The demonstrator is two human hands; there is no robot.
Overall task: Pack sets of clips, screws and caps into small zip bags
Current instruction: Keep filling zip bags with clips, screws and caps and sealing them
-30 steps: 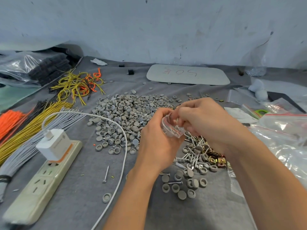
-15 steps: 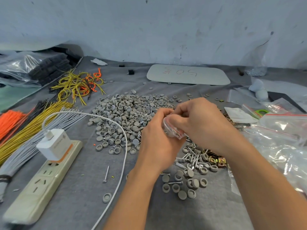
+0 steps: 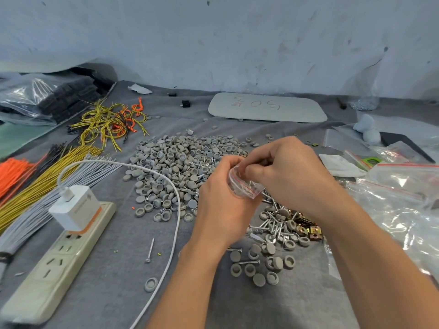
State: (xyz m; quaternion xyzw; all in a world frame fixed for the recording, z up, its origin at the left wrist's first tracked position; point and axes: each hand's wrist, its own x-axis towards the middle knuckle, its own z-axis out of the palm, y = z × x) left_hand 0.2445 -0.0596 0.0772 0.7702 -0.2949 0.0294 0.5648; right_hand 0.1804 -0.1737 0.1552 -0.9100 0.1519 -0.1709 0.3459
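Left grip (image 3: 221,205) and right grip (image 3: 287,176) both pinch one small zip bag (image 3: 244,186), clear, crumpled, red-striped; below them, too many to count, lie grey caps (image 3: 259,280) and screws (image 3: 270,225).

zip bag (image 3: 242,186) contents unclear, clips (image 3: 308,230) partly hidden, power strip (image 3: 47,281) cropped at lower left

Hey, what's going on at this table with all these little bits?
A person is bagging small hardware. The left hand and right hand both pinch a small clear zip bag above the table, seemingly working its opening. Grey caps lie heaped behind; screws and brass clips sit beneath the hands.
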